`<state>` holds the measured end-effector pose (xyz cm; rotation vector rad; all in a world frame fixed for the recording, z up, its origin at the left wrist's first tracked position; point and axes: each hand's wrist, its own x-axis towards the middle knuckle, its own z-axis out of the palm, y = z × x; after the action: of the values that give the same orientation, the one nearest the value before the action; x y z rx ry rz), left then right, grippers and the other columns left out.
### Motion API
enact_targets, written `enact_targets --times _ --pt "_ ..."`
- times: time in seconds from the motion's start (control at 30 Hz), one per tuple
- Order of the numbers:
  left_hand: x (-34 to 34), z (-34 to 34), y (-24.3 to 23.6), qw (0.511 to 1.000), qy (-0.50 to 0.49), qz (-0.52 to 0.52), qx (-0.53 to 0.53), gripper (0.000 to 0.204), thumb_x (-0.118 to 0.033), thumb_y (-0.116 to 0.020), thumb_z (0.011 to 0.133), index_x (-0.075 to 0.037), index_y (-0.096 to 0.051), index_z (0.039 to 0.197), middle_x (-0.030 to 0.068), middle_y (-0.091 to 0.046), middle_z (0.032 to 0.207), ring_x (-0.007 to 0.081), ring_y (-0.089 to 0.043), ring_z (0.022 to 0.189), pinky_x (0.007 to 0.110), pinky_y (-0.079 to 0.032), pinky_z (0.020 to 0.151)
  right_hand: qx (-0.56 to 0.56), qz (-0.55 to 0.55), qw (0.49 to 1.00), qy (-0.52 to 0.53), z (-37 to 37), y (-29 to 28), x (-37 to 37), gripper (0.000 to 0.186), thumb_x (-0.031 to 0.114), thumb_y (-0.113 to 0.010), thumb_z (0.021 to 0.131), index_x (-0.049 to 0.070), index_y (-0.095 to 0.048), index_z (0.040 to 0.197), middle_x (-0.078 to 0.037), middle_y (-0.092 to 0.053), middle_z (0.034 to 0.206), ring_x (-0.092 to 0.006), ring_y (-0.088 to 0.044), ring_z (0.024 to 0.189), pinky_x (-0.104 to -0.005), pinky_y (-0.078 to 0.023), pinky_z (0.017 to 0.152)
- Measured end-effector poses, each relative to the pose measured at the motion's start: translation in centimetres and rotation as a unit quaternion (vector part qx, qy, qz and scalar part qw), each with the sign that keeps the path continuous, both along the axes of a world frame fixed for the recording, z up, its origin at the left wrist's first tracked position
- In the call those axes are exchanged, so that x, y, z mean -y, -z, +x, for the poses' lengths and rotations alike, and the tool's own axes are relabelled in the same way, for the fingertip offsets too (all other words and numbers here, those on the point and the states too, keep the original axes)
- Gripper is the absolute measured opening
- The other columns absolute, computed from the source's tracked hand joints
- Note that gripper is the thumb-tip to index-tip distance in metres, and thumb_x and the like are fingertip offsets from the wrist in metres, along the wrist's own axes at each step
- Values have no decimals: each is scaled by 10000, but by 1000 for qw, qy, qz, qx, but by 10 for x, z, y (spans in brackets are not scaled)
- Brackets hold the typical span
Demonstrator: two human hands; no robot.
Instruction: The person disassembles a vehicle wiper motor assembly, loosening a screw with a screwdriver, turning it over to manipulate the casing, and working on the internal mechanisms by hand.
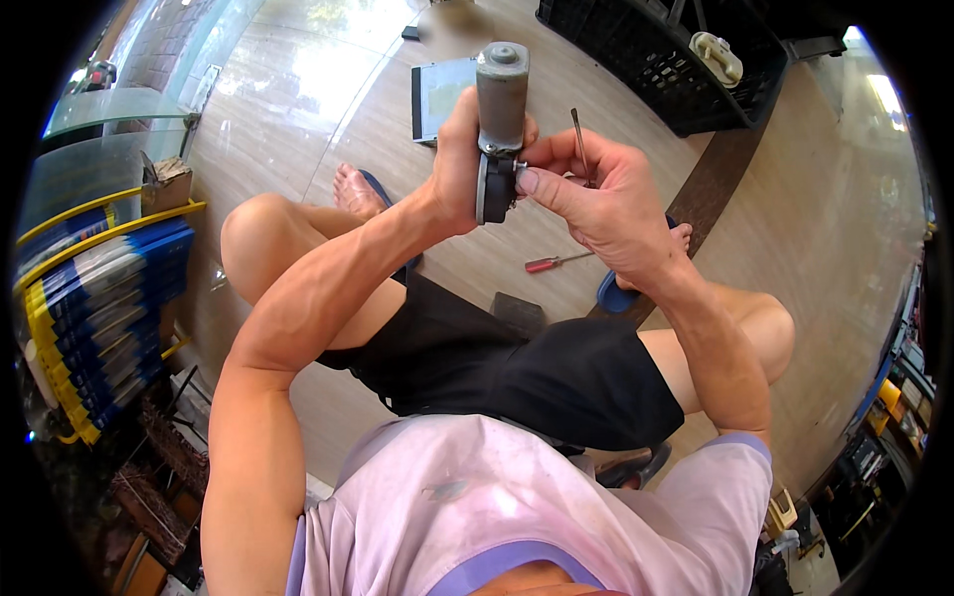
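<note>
My left hand (457,164) is wrapped round a small electric gear motor (503,99), holding it upright above the floor. The motor has a grey metal cylinder on top and a dark gear housing (495,189) below. My right hand (606,194) is closed beside the housing, its thumb and index finger pinching a small metal piece, seemingly a screw (521,166), at the housing's side. A thin screwdriver (578,134) is also tucked in the right hand, tip up between the fingers; its handle is hidden. Beneath that hand, a red-handled screwdriver (544,265) lies on the floor.
A flat metal box (444,84) lies on the tiles beyond my left hand. A black plastic crate (636,65) stands far right. At left is a yellow rack (109,230) with blue packages, near glass shelving (119,124). A dark block (519,312) sits between my legs.
</note>
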<state>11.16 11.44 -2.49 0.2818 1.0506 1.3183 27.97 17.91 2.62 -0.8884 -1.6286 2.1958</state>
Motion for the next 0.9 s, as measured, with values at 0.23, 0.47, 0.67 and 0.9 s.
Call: enact_targets --times 0.23,0.47,0.67,0.9 --pt "-1 1 3 999 3 44 23 546 -552 -320 980 -101 -535 760 20 -534 684 133 -484 592 295 -404 530 -5 103 995 15 -1 5 5 223 113 -732 897 -5 -676 1078 -18 -697 886 -17 -507 629 -210 -426 498" --pt "-1 1 3 999 -7 30 40 609 -605 -306 969 -82 -560 789 45 -566 697 157 -518 568 300 -419 493 -8 123 992 12 -2 8 4 252 203 -721 931 -5 -682 1067 -12 -676 827 -24 -509 581 -226 -383 390" --pt "0 6 -8 1000 -15 -6 2 625 -627 -300 963 -82 -568 813 55 -576 696 184 -519 498 316 -422 458 25 115 993 -2 -1 12 2 343 332 -684 979 -10 -707 976 -6 -626 711 -55 -507 511 -246 -387 379" --pt "1 4 -4 1000 -2 21 -9 600 -607 -315 964 -83 -561 805 39 -580 731 169 -534 574 315 -437 503 10 107 994 -3 -2 12 4 292 278 -698 972 -14 -708 983 -11 -623 695 -53 -518 529 -240 -397 424"
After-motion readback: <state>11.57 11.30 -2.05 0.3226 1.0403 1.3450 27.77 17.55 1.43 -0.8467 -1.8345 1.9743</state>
